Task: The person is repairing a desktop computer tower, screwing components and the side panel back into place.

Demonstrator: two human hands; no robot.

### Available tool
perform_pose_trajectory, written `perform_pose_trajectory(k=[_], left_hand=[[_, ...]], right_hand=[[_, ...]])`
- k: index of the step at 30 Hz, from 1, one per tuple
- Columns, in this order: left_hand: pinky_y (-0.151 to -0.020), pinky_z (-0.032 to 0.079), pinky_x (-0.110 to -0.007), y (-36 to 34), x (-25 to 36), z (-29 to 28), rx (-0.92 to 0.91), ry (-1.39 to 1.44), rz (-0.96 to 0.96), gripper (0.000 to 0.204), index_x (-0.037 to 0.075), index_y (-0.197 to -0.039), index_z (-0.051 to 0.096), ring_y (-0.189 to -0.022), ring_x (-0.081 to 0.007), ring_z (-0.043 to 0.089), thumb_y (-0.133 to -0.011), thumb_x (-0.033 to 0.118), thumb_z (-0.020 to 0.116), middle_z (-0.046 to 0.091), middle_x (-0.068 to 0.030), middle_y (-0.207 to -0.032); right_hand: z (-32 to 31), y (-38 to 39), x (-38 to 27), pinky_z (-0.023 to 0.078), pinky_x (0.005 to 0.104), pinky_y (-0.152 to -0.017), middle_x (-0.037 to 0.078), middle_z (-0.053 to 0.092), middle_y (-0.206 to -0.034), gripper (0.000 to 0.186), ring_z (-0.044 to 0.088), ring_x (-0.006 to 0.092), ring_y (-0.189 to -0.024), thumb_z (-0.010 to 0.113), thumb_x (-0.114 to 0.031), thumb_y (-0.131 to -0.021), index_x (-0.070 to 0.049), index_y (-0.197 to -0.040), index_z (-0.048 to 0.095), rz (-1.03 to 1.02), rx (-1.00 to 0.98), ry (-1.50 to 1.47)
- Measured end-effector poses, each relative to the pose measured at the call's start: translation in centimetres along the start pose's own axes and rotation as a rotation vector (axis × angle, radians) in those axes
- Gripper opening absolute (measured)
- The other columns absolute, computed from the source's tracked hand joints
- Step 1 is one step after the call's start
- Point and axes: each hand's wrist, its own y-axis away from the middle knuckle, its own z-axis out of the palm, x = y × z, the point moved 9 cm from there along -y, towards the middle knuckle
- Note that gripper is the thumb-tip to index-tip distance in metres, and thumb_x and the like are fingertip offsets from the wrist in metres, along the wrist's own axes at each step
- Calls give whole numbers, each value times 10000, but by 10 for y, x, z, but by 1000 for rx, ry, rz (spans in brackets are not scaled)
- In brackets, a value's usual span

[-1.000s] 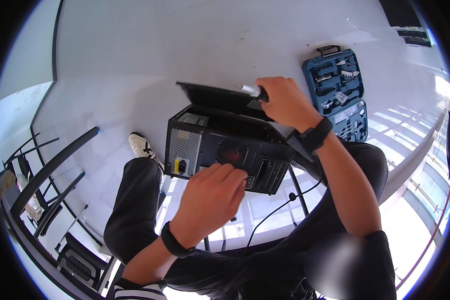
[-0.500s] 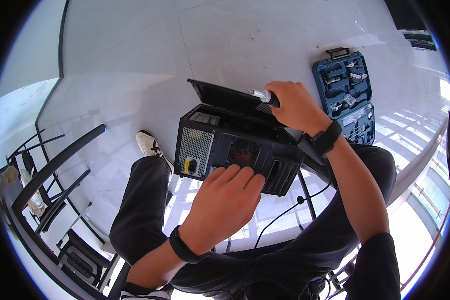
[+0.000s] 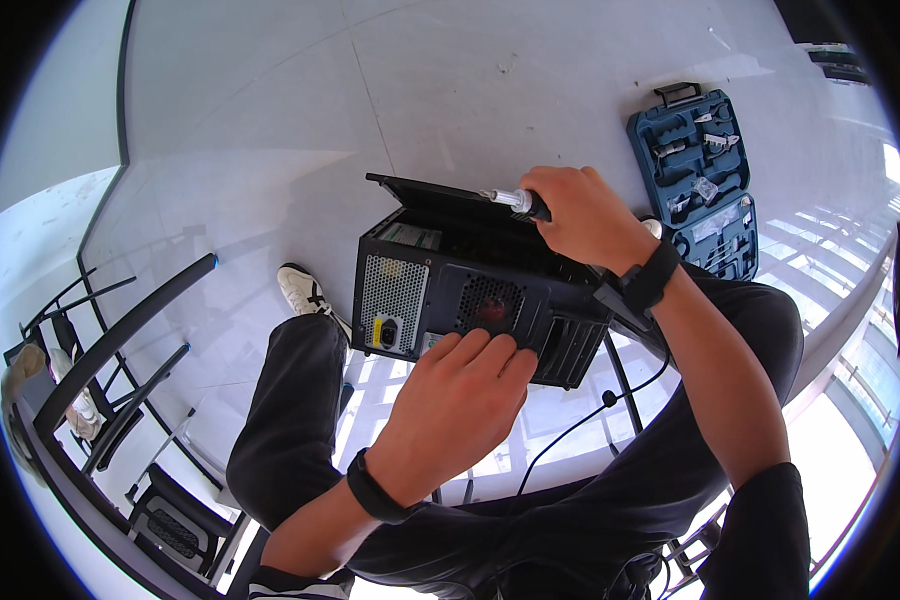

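A black desktop computer case (image 3: 440,300) is held tilted between my legs, its back with the power supply's mesh grille (image 3: 395,285) and a round fan vent facing me. The side panel (image 3: 425,200) stands slanted at the case's far side, with a dark gap showing between them. My left hand (image 3: 455,410) is closed on the near lower edge of the case, its fingertips hidden. In my right hand (image 3: 590,220), closed round the dark handle, is a screwdriver (image 3: 510,199) whose metal shaft points left, over the panel. That wrist rests close to the case's right end.
An open blue tool case (image 3: 685,150) with several tools lies on the floor at the far right. A black cable (image 3: 570,425) hangs near my right leg. Dark chair or table frames (image 3: 120,330) stand at the left. My shoe (image 3: 300,290) is left of the computer case.
The side panel has swung lower, narrowing the gap to the case. My right hand and the screwdriver have shifted slightly left. My left hand keeps its hold.
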Motion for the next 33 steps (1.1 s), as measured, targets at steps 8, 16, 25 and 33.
perform_pose_trajectory(k=[8, 16, 25, 33], left_hand=[[-706, 503, -343, 0, 0, 1, -17, -19, 2, 134, 46, -960, 667, -766, -225, 610, -846, 57, 735, 602, -55, -812], [-701, 503, -343, 1, -1, 2, -21, -25, 2, 136, 44, -968, 674, -767, -221, 610, -846, 58, 734, 605, -53, -815], [-693, 491, -350, 0, 2, 7, -41, -34, 20, 144, 36, -963, 670, -763, -223, 603, -836, 47, 737, 598, -57, -810], [-694, 485, -351, -2, -1, 9, -51, -15, 24, 149, 41, -961, 669, -765, -225, 597, -827, 44, 735, 591, -54, -816]], right_hand=[[10, -3, -3, 518, 477, -853, 170, 695, -986, 238, 657, 404, -935, 655, 25, -776, -5, -1012, 667, 36, -83, -16], [13, -2, -7, 522, 464, -858, 176, 701, -961, 223, 662, 395, -938, 676, 8, -771, 0, -994, 680, 53, -148, 8], [32, 6, -10, 528, 455, -878, 171, 710, -983, 251, 670, 383, -943, 679, -22, -765, 3, -1014, 695, 8, -206, -25], [40, 6, -10, 521, 463, -797, 206, 683, -887, 238, 648, 418, -876, 661, -6, -724, 16, -959, 682, 15, -202, -75]])
